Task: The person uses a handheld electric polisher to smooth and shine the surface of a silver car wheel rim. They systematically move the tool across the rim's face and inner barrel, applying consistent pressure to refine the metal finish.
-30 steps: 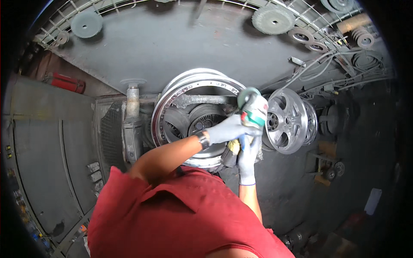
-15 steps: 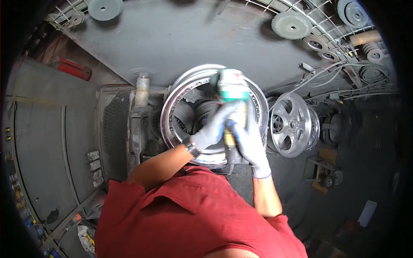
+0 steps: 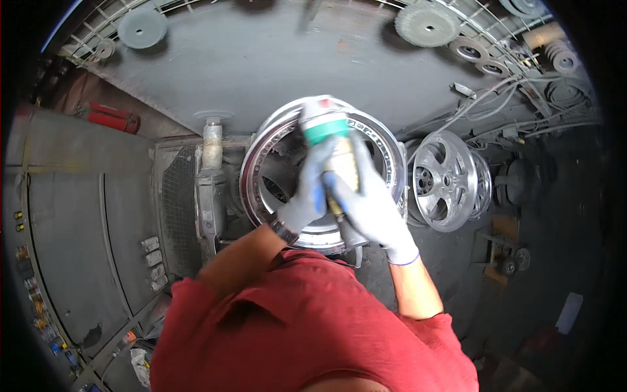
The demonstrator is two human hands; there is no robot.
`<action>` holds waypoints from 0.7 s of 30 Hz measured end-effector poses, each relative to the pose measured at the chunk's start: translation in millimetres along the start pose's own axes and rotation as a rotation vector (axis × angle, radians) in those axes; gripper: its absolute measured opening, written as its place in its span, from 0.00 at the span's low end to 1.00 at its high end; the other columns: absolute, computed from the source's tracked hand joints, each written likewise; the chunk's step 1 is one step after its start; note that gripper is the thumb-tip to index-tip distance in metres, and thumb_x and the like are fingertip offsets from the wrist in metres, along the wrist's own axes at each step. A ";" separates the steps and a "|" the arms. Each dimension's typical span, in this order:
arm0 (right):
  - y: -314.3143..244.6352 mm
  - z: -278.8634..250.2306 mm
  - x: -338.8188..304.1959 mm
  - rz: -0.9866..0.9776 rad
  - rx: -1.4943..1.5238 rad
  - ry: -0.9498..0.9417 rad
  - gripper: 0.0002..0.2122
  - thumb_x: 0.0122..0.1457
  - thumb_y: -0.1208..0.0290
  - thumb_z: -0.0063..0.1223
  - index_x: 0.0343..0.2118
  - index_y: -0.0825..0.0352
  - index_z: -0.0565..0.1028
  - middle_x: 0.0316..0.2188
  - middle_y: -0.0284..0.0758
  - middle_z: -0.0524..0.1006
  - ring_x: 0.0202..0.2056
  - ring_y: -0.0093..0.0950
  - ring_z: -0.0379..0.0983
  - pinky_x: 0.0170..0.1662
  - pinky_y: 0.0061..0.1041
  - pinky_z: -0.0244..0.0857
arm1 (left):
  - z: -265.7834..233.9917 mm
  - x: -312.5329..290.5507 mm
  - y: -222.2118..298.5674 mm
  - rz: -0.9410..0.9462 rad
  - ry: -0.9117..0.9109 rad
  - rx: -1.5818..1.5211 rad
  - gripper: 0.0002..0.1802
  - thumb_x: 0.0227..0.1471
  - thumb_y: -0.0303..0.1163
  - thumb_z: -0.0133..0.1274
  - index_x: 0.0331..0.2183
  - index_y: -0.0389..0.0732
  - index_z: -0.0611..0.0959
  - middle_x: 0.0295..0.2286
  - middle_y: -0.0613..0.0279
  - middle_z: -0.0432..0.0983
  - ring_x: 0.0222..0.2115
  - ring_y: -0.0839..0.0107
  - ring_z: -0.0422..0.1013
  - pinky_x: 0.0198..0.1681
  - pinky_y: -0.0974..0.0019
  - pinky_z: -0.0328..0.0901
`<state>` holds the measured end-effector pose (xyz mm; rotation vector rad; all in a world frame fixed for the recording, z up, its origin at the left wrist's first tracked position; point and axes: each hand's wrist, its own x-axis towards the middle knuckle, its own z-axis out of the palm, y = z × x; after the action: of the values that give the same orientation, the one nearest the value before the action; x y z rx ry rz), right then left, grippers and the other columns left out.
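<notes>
Both my gloved hands are wrapped round an angle grinder (image 3: 327, 129) with a green collar, blurred by motion. My left hand (image 3: 305, 196) grips its left side near the collar; a dark watch sits on that wrist. My right hand (image 3: 367, 199) closes on the body and rear from the right. The grinder's head lies over the far upper rim of a large polished wheel rim (image 3: 396, 153), and its disc is hidden, so I cannot tell whether it touches. Through the rim's open middle, darker wheel parts (image 3: 274, 189) show below.
Silver spoked wheels (image 3: 446, 181) stand at the right, close to the rim. A grey post with a pale cylinder (image 3: 212, 147) rises at the left. Buffing discs (image 3: 428, 25) hang on a wire rack along the far wall, with cables (image 3: 490, 104) below. A red cylinder (image 3: 112, 117) lies far left.
The grinder has swung left along the far part of the rim, its head tilting left. Both hands moved with it and keep their grip. The whole view has shifted slightly.
</notes>
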<state>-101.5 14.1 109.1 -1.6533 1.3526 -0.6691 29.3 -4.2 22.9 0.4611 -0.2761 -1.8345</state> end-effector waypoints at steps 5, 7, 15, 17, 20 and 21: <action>46.6 -21.7 -50.2 0.147 0.612 0.451 0.31 0.71 0.62 0.53 0.71 0.72 0.58 0.61 0.46 0.70 0.62 0.33 0.68 0.65 0.33 0.62 | 51.2 41.0 -57.2 -0.503 -0.148 0.362 0.19 0.64 0.42 0.60 0.48 0.37 0.83 0.41 0.64 0.81 0.40 0.76 0.78 0.45 0.67 0.73; 74.4 -10.2 -68.2 0.197 0.801 0.706 0.23 0.73 0.60 0.49 0.64 0.67 0.67 0.55 0.40 0.76 0.52 0.32 0.78 0.54 0.35 0.75 | 62.5 49.2 -81.6 -0.719 -0.168 0.577 0.21 0.61 0.43 0.63 0.47 0.37 0.84 0.39 0.64 0.82 0.39 0.76 0.78 0.44 0.68 0.72; 57.3 -25.0 -47.2 0.251 1.093 0.533 0.26 0.67 0.63 0.52 0.66 0.65 0.66 0.53 0.41 0.78 0.50 0.35 0.80 0.49 0.35 0.79 | 73.1 55.0 -56.2 -0.640 -0.078 0.445 0.25 0.58 0.47 0.64 0.47 0.35 0.83 0.36 0.62 0.82 0.35 0.71 0.79 0.41 0.65 0.75; 3.5 -28.4 -23.7 0.266 0.964 0.341 0.31 0.63 0.65 0.53 0.69 0.67 0.62 0.58 0.43 0.75 0.53 0.33 0.77 0.53 0.32 0.76 | 56.4 57.1 -30.2 -0.486 -0.011 0.211 0.21 0.62 0.44 0.60 0.49 0.38 0.81 0.40 0.62 0.81 0.40 0.72 0.79 0.45 0.65 0.76; -32.2 -18.1 10.3 0.080 0.501 0.040 0.41 0.59 0.60 0.58 0.72 0.73 0.56 0.62 0.45 0.70 0.60 0.33 0.69 0.63 0.31 0.63 | 36.7 32.8 21.9 -0.103 0.041 0.020 0.24 0.65 0.47 0.56 0.54 0.41 0.78 0.43 0.61 0.80 0.42 0.72 0.79 0.48 0.64 0.76; -32.1 -7.7 17.9 -0.021 0.316 -0.044 0.44 0.66 0.54 0.58 0.74 0.76 0.49 0.60 0.53 0.71 0.58 0.42 0.72 0.61 0.36 0.67 | 24.9 17.9 36.7 0.049 0.102 0.016 0.25 0.66 0.48 0.54 0.55 0.42 0.76 0.44 0.60 0.79 0.43 0.71 0.79 0.49 0.64 0.76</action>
<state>-87.5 -4.4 138.6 -1.4213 1.1335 -0.8092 45.2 -33.5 57.2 0.5529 -0.2306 -1.7558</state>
